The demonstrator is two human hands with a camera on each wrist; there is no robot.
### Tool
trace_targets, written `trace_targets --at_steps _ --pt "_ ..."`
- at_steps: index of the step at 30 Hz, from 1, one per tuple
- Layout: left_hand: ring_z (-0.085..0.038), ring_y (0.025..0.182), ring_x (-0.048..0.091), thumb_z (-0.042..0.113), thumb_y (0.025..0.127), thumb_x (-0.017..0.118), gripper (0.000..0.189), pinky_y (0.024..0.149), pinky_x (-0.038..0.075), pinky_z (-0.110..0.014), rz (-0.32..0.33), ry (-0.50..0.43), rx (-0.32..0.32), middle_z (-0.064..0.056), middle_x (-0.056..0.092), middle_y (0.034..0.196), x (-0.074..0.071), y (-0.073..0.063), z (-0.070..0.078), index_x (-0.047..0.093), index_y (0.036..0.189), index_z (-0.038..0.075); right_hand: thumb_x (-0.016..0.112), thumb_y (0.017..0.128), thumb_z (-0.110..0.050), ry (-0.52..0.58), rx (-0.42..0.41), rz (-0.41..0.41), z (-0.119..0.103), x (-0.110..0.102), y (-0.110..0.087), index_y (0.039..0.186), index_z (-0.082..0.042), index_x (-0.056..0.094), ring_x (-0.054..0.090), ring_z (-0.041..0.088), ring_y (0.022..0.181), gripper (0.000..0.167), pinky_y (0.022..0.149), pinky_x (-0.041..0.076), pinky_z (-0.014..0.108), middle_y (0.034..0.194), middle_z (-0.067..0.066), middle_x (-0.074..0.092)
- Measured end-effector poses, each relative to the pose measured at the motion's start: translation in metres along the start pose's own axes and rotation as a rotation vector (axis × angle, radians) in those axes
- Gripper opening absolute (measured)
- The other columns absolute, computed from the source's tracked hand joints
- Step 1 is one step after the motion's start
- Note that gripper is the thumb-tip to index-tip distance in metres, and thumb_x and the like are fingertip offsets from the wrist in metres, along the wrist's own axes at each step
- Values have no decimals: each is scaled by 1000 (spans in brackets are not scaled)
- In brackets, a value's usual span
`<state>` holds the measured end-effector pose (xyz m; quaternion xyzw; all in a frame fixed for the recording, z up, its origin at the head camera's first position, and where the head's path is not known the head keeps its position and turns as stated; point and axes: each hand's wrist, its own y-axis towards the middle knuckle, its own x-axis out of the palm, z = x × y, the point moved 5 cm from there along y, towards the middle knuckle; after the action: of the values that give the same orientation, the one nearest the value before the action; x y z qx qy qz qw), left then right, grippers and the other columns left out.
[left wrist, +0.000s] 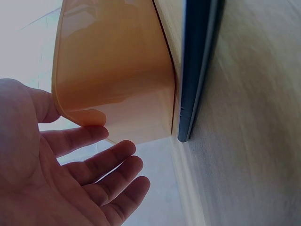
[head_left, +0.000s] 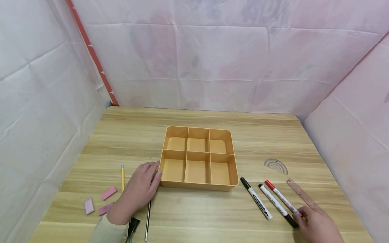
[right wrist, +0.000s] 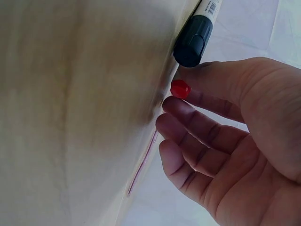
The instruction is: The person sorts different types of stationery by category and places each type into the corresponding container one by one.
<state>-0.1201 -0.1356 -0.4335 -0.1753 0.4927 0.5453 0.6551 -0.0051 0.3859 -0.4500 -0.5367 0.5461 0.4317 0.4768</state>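
A tan six-compartment box [head_left: 198, 185] stands mid-table with its compartments bare. My left hand [head_left: 141, 187] is at its front left corner; in the left wrist view the thumb and index finger touch the rim and outer wall, while the other fingers are loosely extended. My right hand [head_left: 317, 224] pinches the rear end of a red-capped marker [head_left: 282, 197] between thumb and index finger; its red end plug [right wrist: 180, 89] shows in the right wrist view. Just left of it lie a white marker with black ends [head_left: 275, 202] and a black-capped marker [head_left: 256, 199].
A clear ruler [head_left: 301, 192] runs partly under my right hand, with a protractor [head_left: 276, 165] beyond it. Near my left arm are several pink erasers [head_left: 109, 193], a yellow pencil [head_left: 123, 177] and a dark pencil [head_left: 148, 219]. Fabric walls [head_left: 212, 67] surround the table.
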Motion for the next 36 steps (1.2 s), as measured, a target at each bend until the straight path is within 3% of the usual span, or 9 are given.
trace_targets --at_steps 5,13,22,28,32,36 --pt "-39 124 62 23 107 55 42 106 50 -56 -8 1 -2 -20 67 129 0 1 -1 62 139 -3 76 88 -8 25 21 10 1 -1 -1 86 0 71 51 14 63 10 55 43 33 76 2 67" --pt "-39 124 61 23 107 55 41 106 50 -56 -16 2 -9 -20 67 130 0 2 0 62 139 -3 76 85 -4 31 9 131 -4 -7 -5 89 3 70 53 14 59 10 51 44 34 77 8 68" --pt "-39 124 61 23 107 54 42 106 50 -56 -18 -1 -17 -20 67 130 0 2 0 61 139 -3 76 85 -3 11 17 184 -7 -11 -8 90 1 68 37 10 54 10 48 29 28 69 0 56" --pt "-39 125 61 23 107 55 42 106 50 -56 -19 -6 -20 -20 67 130 0 1 0 61 139 -3 76 82 0 22 -4 255 -8 -17 -10 92 -4 67 38 12 55 14 50 31 31 71 4 63" --pt "-39 125 61 23 107 54 42 107 50 -56 -21 -9 -21 -20 67 130 0 1 1 61 139 -3 75 81 2 17 -43 331 -11 -21 -10 100 -3 66 34 14 55 22 50 27 32 63 2 56" --pt "-39 125 61 24 107 54 42 107 50 -56 -24 -9 -23 -20 67 131 0 1 0 61 139 -3 75 84 3 20 -71 378 -15 -25 -9 107 1 68 43 20 56 24 49 34 40 63 6 58"
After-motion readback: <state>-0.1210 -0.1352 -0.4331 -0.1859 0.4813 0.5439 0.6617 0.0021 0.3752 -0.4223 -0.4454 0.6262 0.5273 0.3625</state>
